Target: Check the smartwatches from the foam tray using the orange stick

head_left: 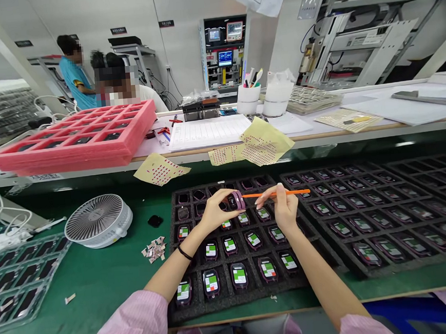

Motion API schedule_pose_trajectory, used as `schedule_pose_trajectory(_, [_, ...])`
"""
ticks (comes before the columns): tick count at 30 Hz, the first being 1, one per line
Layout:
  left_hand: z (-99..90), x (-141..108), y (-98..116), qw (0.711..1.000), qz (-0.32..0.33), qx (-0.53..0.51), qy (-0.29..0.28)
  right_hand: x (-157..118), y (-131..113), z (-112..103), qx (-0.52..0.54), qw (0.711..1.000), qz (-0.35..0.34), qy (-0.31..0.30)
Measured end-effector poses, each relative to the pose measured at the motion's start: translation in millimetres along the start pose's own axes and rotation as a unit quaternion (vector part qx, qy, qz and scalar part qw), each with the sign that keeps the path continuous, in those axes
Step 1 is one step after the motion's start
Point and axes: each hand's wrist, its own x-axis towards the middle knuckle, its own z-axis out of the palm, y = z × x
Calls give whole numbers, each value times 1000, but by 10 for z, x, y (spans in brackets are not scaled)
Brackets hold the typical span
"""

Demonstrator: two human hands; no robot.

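Note:
My left hand pinches a purple watch case by its edges, tilted on its side above a black foam tray. Between the fingers of my right hand is a thin orange stick; its left end meets or nearly meets the side of the case. I cannot tell which kind of tool the stick is. Beneath both hands, the tray's pockets hold several watches, and many in the nearer rows have green and white lit screens, such as one watch near the front.
A second foam tray of watches lies to the right. Leftward are a white fan, a pile of small strips and a clear plastic tray. Pink foam trays stand on the shelf, and two people are beyond it.

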Motion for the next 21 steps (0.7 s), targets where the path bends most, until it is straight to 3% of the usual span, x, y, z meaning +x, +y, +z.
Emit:
schedule_pose_trajectory(7, [-6,-4,4,1000,-8,2,-5,1,-36,19,-31,999,12,5])
schedule_pose_trajectory(15, [-15,-14,-56,1000,-6,24,0,-52,22,71,-97,995,-34,-18])
schedule_pose_trajectory(21, [-7,12,-70,1000,12,24,-3,-28,4,92,-20,999,38,-15])
